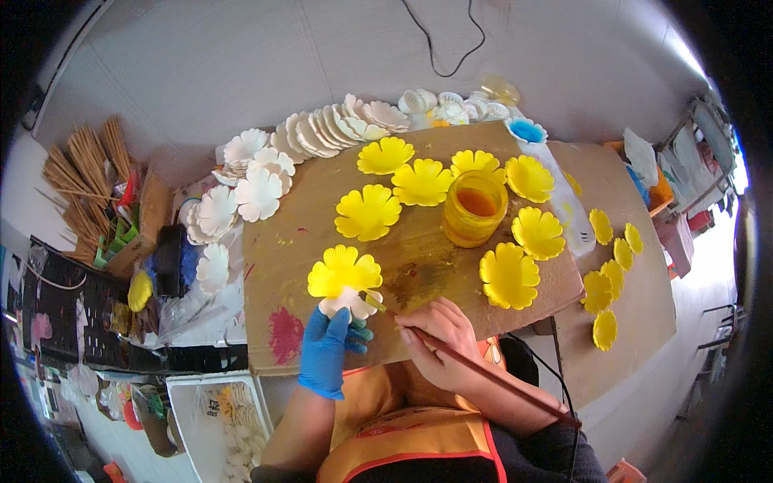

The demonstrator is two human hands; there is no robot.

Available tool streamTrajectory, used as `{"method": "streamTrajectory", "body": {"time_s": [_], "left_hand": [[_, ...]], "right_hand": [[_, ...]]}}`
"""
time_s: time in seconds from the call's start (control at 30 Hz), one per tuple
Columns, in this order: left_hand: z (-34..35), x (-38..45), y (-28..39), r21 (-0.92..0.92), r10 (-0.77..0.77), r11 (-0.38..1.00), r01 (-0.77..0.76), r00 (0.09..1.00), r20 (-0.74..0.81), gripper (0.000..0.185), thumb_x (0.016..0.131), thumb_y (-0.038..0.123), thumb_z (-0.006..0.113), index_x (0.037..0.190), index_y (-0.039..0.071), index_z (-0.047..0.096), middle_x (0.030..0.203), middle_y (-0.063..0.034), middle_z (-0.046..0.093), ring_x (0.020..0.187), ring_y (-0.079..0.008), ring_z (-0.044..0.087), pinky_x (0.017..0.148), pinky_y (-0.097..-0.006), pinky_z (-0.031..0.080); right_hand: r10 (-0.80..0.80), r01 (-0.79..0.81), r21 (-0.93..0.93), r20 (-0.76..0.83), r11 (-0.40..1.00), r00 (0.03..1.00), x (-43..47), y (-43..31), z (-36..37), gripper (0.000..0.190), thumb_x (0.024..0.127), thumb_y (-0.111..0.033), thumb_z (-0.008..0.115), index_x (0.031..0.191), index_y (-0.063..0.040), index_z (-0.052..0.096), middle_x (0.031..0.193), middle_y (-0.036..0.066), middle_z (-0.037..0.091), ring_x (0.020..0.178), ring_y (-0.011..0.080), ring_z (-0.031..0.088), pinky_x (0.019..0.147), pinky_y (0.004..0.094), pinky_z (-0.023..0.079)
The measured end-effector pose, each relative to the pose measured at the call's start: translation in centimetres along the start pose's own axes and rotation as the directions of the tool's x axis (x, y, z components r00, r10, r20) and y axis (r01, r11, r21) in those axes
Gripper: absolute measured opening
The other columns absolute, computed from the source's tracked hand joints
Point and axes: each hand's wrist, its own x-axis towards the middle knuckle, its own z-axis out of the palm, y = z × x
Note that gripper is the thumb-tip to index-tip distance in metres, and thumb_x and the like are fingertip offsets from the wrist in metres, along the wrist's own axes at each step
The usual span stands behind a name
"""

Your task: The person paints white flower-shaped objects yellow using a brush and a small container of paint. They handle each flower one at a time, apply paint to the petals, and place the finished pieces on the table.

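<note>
My left hand [326, 353], in a blue glove, holds a flower-shaped dish [344, 271] by its lower edge; its upper petals are yellow and its lower ones white. Bare, my right hand [438, 338] grips a long paintbrush [483, 369] with a reddish-brown handle, its yellow-stained bristles at the dish's white part. A yellow-coated jar [475, 211] with orange-yellow liquid stands on the cardboard [302, 241]. Around it lie several yellow flower dishes [509, 276]. White flower dishes [259, 193] are stacked at the back left.
A white flower dish with blue paint [526, 130] sits at the back. More yellow flowers [598, 291] lie on cardboard at right. Thin brown sticks [90, 163] stand in a box at left. A foam box [217, 422] is at lower left; a black cable [558, 380] hangs at right.
</note>
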Motion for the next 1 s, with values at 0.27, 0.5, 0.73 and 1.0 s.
{"method": "streamTrajectory", "body": {"time_s": [0.27, 0.5, 0.73, 1.0], "left_hand": [[-5.7, -3.0, 2.3, 0.582, -0.229, 0.812, 0.054, 0.945, 0.233, 0.037, 0.084, 0.02, 0.07, 0.116, 0.005, 0.059, 0.091, -0.0049, 0.066, 0.077, -0.0126, 0.062, 0.061, -0.0252, 0.051], [-8.5, 3.2, 4.6, 0.672, 0.296, 0.447, -0.591, 0.806, 0.512, 0.115, 0.057, 0.028, 0.089, 0.149, 0.01, 0.023, 0.133, -0.0159, 0.049, 0.125, -0.0311, 0.044, 0.105, -0.0417, 0.034], [-6.7, 7.3, 5.1, 0.682, -0.017, 0.267, -0.681, 0.704, 0.71, 0.119, 0.056, 0.043, 0.086, 0.151, 0.013, 0.019, 0.136, -0.0158, 0.045, 0.131, -0.0348, 0.036, 0.113, -0.0494, 0.014], [-6.1, 5.6, 3.5, 0.639, 0.172, 0.295, -0.71, 0.697, 0.696, 0.11, 0.056, 0.043, 0.086, 0.146, 0.014, 0.03, 0.124, -0.0154, 0.049, 0.119, -0.0354, 0.044, 0.111, -0.0494, 0.016]], "right_hand": [[0.152, -0.155, 0.071, 0.045, 0.985, 0.987, -0.8, 1.8, 0.3, 0.011, 0.078, 0.0, 0.063, 0.089, -0.003, 0.062, 0.077, 0.013, 0.059, 0.074, 0.0339, 0.057, 0.067, 0.0398, 0.045], [0.168, -0.174, 0.095, 0.07, 0.98, 0.983, -0.5, 2.4, -0.1, 0.011, 0.077, 0.0, 0.064, 0.087, -0.003, 0.062, 0.078, 0.011, 0.061, 0.075, 0.0315, 0.058, 0.068, 0.0383, 0.045], [0.207, -0.211, 0.052, 0.074, 0.976, 0.976, 0.1, 2.5, -0.5, 0.01, 0.078, 0.0, 0.063, 0.087, -0.003, 0.062, 0.079, 0.012, 0.061, 0.075, 0.0312, 0.058, 0.07, 0.0377, 0.045], [0.193, -0.2, 0.059, 0.098, 0.978, 0.976, 0.2, 2.5, -0.9, 0.009, 0.077, 0.0, 0.063, 0.085, -0.003, 0.061, 0.076, 0.012, 0.059, 0.073, 0.0307, 0.057, 0.068, 0.0378, 0.044]]}}
